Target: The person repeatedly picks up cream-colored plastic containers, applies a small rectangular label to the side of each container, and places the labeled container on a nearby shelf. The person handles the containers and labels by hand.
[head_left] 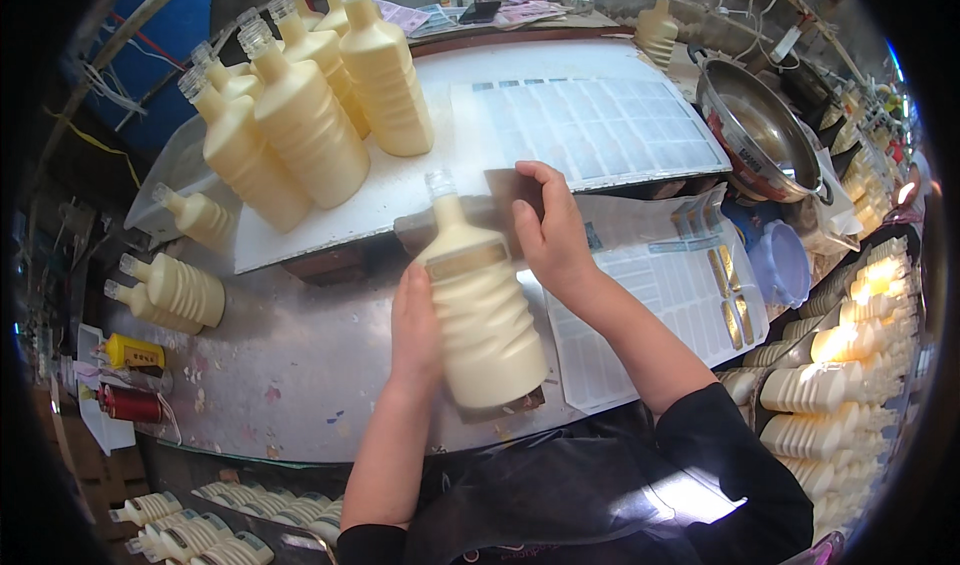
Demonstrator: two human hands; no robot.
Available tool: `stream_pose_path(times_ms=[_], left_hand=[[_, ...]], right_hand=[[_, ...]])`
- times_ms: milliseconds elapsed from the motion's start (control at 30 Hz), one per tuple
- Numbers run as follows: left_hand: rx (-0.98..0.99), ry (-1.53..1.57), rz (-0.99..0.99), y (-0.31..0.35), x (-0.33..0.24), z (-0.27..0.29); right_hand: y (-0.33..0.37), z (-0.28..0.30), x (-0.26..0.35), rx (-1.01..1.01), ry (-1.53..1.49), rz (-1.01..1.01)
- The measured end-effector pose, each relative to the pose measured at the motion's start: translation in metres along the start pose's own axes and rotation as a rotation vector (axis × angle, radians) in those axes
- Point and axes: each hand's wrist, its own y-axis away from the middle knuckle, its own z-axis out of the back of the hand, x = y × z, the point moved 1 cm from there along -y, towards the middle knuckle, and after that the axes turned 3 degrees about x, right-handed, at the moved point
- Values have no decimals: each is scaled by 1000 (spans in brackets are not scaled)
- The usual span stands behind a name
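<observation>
A cream-coloured ribbed bottle [487, 335] with a clear neck stands tilted over the near edge of the metal table. Around its left side rests my left hand [413, 320], closed on it, its fingers partly hidden behind the bottle. A brownish-gold label [467, 262] crosses the bottle just below the shoulder. My right hand [548, 227], to the right of the neck and apart from the bottle, pinches a thin flat dark-brown piece [511, 197] between thumb and fingers. Under the right forearm lies a white label sheet [603, 340] with several gold strips [729, 290] at its right end.
Several cream bottles [310, 125] stand on the raised white board [440, 90], which also carries a pale sheet [590, 130]. A two-handled metal pan [765, 125] and a lilac basin [782, 263] are at the right. Two bottles [180, 290] lie left, near a yellow container [133, 351].
</observation>
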Motion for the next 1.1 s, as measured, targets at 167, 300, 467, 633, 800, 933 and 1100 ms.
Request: stream_pose_path(times_ms=[167,300,467,633,800,933,1100], left_hand=[[146,-102,41,20,-7,-6],[85,-222,-18,21,-14,-12],[48,-530,-129,19,0,-10],[58,-472,-54,14,-15,-7],[-5,-19,73,2,-17,-13],[-26,11,78,-5,-8,-12],[-26,63,83,-6,1,-3]], right_hand=[[-4,-10,35,81,-20,-29],[-16,-34,74,221,187,-89],[-8,-78,95,229,730,334],[-8,-69,89,267,638,280],[-7,-14,53,185,209,-19],[-1,-2,20,129,-6,-125],[-6,6,8,117,-70,-97]])
